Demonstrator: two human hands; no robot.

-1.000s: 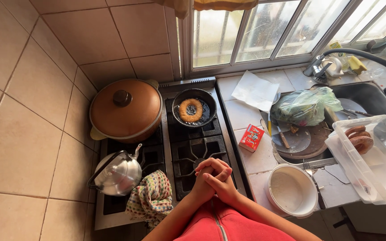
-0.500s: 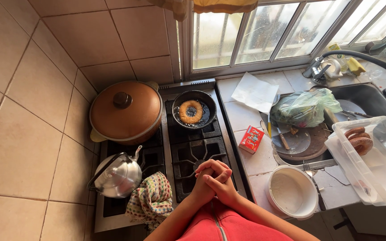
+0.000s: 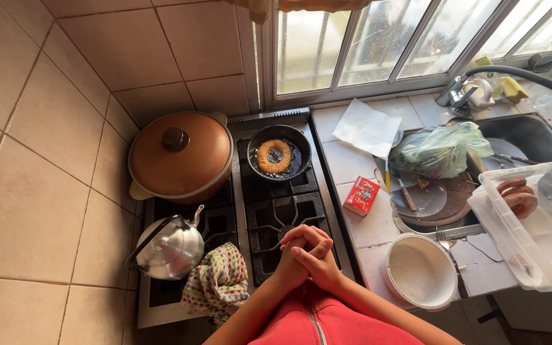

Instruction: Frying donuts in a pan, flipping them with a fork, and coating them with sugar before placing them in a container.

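Hands, left (image 3: 296,252) and right (image 3: 317,259), were clasped together, holding nothing; a doughnut (image 3: 274,156) fried in the pan (image 3: 300,142), the lidded pot (image 3: 180,156) hiding its contents.

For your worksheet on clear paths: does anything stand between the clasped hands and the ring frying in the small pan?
Nothing visible does. The left hand and right hand are clasped over the front burner, which carries no pot. The pan with the ring sits straight behind it, uncovered.

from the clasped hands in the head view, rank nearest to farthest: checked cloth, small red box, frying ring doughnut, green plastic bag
1. Checked cloth, on the stove's front edge, left.
2. Small red box, on the counter, right.
3. Frying ring doughnut, in the back pan.
4. Green plastic bag, far right by the sink.
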